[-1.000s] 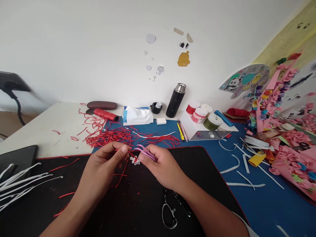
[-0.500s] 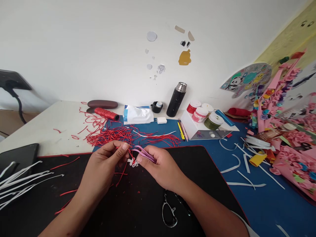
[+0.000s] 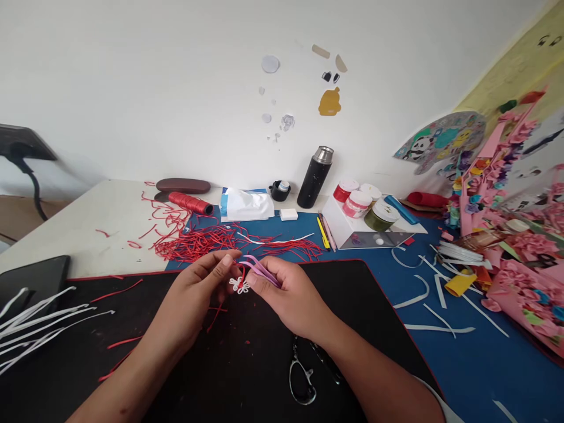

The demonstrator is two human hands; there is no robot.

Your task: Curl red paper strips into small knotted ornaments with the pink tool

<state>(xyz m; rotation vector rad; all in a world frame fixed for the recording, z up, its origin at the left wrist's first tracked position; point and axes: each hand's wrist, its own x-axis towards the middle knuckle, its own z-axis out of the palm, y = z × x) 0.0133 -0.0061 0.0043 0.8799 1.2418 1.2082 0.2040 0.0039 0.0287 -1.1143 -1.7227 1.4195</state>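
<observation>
My left hand (image 3: 194, 296) and my right hand (image 3: 291, 296) meet over the black mat (image 3: 247, 358). Between their fingertips is a small white paper flower (image 3: 240, 285) with a red centre. The right hand pinches it and also grips several purple paper strips (image 3: 259, 269) that fan up to the left. The left hand's thumb and forefinger pinch a thin red strip (image 3: 241, 274) at the flower, and more red strip trails down below the left hand.
A heap of red paper strips (image 3: 207, 242) lies just beyond the hands. Scissors (image 3: 304, 376) rest on the mat under my right forearm. White strips (image 3: 39, 323) lie at the left. A black flask (image 3: 315, 177), paint jars (image 3: 361, 205) and pink paper crafts (image 3: 520, 258) stand behind and right.
My left hand's fingertips have moved right and closed in on the flower. The right hand and the flower have hardly shifted.
</observation>
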